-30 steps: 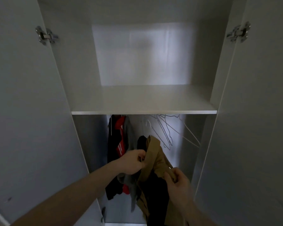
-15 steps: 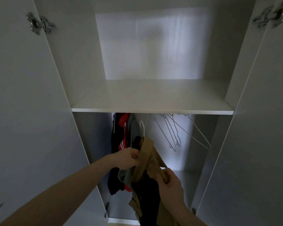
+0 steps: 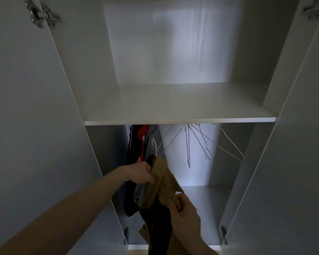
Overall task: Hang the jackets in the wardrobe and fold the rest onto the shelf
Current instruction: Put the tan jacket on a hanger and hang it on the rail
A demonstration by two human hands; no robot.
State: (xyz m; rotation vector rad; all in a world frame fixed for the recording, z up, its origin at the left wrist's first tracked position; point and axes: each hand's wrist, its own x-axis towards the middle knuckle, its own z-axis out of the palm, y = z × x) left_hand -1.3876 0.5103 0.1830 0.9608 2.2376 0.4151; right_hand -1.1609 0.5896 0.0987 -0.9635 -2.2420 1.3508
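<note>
White wardrobe [image 3: 68, 74] panels fill the view, both doors swung open, a broad bare shelf [image 3: 179, 120] crossing the middle and a dim hanging space beneath it. Down in that lower space, a person's two hands hold a tan jacket [image 3: 164, 183] with a dark lining, already threaded onto a white hanger [image 3: 154, 144] whose hook pokes up above the collar.

The left hand [image 3: 140, 172] grips the jacket's collar just below the hook, fingers curled around the cloth. The right hand [image 3: 184, 210] sits lower and nearer the camera, pinching a fold of the jacket's front between thumb and fingers. The jacket's long axis runs almost straight down from the left hand, tilting slightly toward the viewer at its hem.

The rail itself is hidden behind the shelf's front edge, so it lies up and away from both hands. The hook points upward toward it. The left hand is the closer of the two to the rail and looks best placed to lift the hook on.

To the left, dark, red and grey clothes [image 3: 142, 144] already hang, just beside the jacket. To the right, several empty wire hangers [image 3: 201, 142] dangle at odd angles, apart from the hands.
</note>
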